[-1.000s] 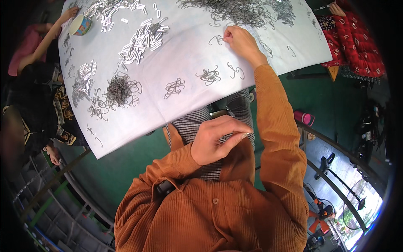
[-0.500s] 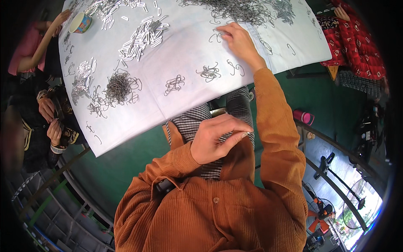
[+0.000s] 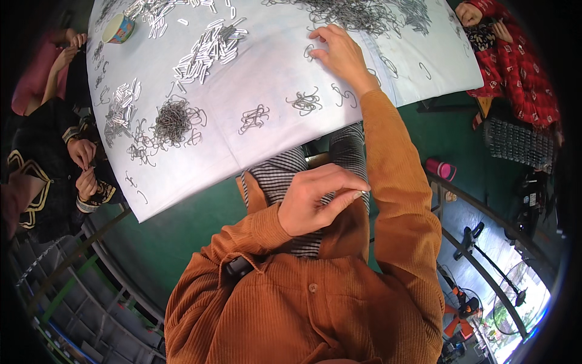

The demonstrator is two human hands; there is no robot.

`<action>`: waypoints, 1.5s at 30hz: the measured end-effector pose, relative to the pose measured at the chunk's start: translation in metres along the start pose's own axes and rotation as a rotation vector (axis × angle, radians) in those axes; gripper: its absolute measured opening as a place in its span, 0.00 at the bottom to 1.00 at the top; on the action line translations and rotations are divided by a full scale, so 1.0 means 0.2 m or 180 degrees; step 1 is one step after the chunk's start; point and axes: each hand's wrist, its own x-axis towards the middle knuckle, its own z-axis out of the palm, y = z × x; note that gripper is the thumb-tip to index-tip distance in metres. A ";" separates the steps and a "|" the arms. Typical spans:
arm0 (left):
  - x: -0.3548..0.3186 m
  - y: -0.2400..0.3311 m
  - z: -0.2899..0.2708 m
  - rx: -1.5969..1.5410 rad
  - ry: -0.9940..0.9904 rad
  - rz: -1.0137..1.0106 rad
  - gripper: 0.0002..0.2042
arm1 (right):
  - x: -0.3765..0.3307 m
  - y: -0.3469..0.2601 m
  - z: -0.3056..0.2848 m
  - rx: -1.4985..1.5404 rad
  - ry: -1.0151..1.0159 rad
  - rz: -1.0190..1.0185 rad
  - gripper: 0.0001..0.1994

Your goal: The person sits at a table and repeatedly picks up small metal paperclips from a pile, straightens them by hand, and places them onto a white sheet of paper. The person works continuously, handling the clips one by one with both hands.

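My left hand (image 3: 318,199) is above my lap, thumb and forefinger pinched together. A tiny pale, shiny bit shows at their tips; the rest of it is hidden. Over the table (image 3: 267,82) is my right hand (image 3: 341,54), its thumb and forefinger spread apart. A bent wire hook (image 3: 308,53) lies at the thumb tip, on the white cloth. Just beyond that hand spreads a large heap of grey wire hooks (image 3: 357,15). Closer to me lie small groups of hooks (image 3: 305,101), and a loose pair of hooks (image 3: 344,95) is below my right wrist.
White short tubes (image 3: 209,51) lie in piles toward the left, near a dense clump of hooks (image 3: 173,121). A paper tub (image 3: 118,28) stands at the far left. Other people work at both sides, one in a red patterned garment (image 3: 521,73). A pink cylinder (image 3: 441,169) is below the table's right.
My right hand has shifted slightly up and left, its thumb and forefinger wider apart. My left hand keeps its pinch almost in place. The person in red has brought both hands together.
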 end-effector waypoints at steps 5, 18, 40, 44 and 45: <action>0.01 -0.01 -0.01 0.0012 0.0000 0.0073 0.07 | 0.03 0.07 -0.02 0.0052 -0.0134 0.0132 0.08; 0.00 -0.01 -0.03 0.0037 0.0020 -0.0063 0.08 | 0.11 0.15 -0.09 -0.0054 -0.1282 0.0382 0.08; 0.01 -0.10 0.06 0.0292 0.0229 -0.0268 0.08 | -0.15 0.13 -0.08 -0.0149 -0.0372 0.0152 0.08; 0.01 -0.12 0.05 0.0274 0.0227 -0.0562 0.07 | -0.23 0.11 -0.15 0.0439 -0.0361 0.0391 0.10; 0.01 -0.13 0.05 0.0263 0.0231 -0.0617 0.07 | -0.27 0.10 -0.20 0.0453 -0.0297 0.0291 0.09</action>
